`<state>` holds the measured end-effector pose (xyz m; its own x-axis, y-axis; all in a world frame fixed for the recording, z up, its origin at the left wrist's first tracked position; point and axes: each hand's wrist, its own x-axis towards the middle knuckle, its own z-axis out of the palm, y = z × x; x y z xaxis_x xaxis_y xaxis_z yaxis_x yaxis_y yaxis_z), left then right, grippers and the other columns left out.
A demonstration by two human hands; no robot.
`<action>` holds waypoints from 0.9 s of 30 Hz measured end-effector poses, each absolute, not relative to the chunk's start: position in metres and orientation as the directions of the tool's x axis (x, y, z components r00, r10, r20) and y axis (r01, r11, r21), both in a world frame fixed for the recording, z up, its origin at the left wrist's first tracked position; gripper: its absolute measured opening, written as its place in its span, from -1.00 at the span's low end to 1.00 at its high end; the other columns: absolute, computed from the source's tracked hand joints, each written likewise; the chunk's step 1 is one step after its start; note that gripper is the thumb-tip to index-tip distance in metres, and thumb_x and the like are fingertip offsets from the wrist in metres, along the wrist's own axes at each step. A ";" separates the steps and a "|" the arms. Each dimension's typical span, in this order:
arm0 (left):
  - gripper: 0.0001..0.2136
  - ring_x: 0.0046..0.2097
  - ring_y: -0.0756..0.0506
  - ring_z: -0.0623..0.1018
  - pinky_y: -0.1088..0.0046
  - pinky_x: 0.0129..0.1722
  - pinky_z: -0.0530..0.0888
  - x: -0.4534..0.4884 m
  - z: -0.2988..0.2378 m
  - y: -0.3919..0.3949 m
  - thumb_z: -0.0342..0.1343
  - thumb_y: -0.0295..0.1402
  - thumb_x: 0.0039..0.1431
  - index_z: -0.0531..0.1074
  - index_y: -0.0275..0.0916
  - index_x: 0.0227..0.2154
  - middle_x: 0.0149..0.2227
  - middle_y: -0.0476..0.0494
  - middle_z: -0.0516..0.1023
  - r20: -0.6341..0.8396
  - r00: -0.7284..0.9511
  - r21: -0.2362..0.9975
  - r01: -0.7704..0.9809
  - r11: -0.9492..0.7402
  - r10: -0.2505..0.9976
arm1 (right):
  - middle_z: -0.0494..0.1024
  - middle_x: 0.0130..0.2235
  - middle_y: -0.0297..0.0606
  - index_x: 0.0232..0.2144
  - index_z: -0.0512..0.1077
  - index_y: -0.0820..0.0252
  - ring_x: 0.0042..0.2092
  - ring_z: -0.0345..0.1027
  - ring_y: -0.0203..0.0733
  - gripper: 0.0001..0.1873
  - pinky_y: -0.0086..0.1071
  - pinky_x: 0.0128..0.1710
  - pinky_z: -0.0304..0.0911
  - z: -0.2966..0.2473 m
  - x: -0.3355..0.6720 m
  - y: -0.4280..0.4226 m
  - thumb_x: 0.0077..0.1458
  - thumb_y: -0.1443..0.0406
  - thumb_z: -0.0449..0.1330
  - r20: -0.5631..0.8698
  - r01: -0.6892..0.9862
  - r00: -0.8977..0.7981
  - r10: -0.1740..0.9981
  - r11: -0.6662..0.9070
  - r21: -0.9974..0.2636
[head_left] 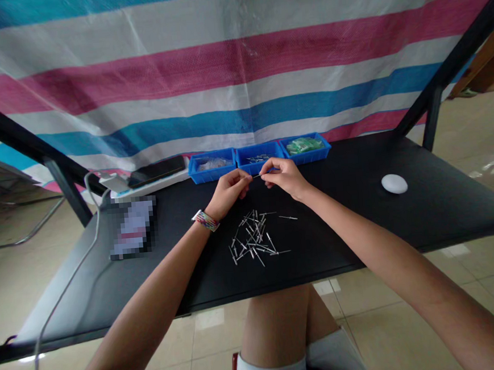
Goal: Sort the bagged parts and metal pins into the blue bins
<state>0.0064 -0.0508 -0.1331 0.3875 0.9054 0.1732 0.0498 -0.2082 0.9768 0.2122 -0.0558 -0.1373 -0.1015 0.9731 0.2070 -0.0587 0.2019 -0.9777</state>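
Observation:
My left hand point(229, 191) and my right hand point(284, 177) meet just in front of the blue bins, fingertips pinched. Between them is a thin metal blind rivet point(256, 176), one end at each hand; its finer details are too small to make out. Nearer to me, a loose pile of silver blind rivets point(255, 235) is scattered over the black table point(335, 223). One rivet point(288, 217) lies a little apart on the right. Behind my hands, the middle blue bin point(240, 156) holds more thin metal pieces that look like rivets.
The left blue bin point(192, 170) holds clear plastic bits, the right one point(327, 149) green packets. A white power strip point(157, 185) carries a dark phone point(157, 171). A cable point(72, 275) crosses the left side. At the right sits a white domed object point(394, 183).

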 end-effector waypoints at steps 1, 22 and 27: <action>-0.65 -0.55 0.07 0.36 0.54 -0.54 0.27 0.006 -0.134 -0.051 0.36 -0.06 0.19 0.47 -0.26 -0.35 -0.53 0.05 0.41 0.175 0.388 0.975 0.056 -0.213 0.905 | 0.55 -0.38 -0.36 -0.42 0.52 0.19 -0.45 0.47 -0.31 -0.81 -0.45 -0.48 0.45 -0.138 0.212 -0.056 -0.13 0.26 0.41 0.203 -0.067 -0.097 0.974 0.197 -0.978; -0.79 -0.56 0.06 0.39 0.56 -0.55 0.29 0.003 -0.135 -0.045 0.28 -0.24 0.19 0.47 -0.25 -0.23 -0.54 0.09 0.38 0.223 0.307 0.974 -0.044 -0.220 0.925 | 0.61 -0.31 -0.28 -0.30 0.56 0.18 -0.53 0.45 -0.29 -0.81 -0.38 -0.53 0.40 -0.147 0.221 -0.040 0.06 0.20 0.36 0.317 0.061 0.242 0.917 0.311 -0.948; -0.81 -0.54 0.06 0.38 0.56 -0.54 0.33 0.005 -0.135 -0.047 0.26 -0.25 0.18 0.48 -0.26 -0.24 -0.54 0.09 0.37 0.215 0.318 0.976 -0.046 -0.212 0.923 | 0.61 -0.27 -0.24 -0.30 0.60 0.19 -0.47 0.39 -0.27 -0.88 -0.35 -0.44 0.33 -0.149 0.226 -0.042 0.16 0.31 0.25 0.531 0.368 0.158 0.833 0.449 -0.814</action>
<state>0.0046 -0.0465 -0.1355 0.3182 0.9233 0.2150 -0.0456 -0.2116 0.9763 0.2265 -0.0424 -0.1485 0.1585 0.8326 0.5307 0.3679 0.4490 -0.8143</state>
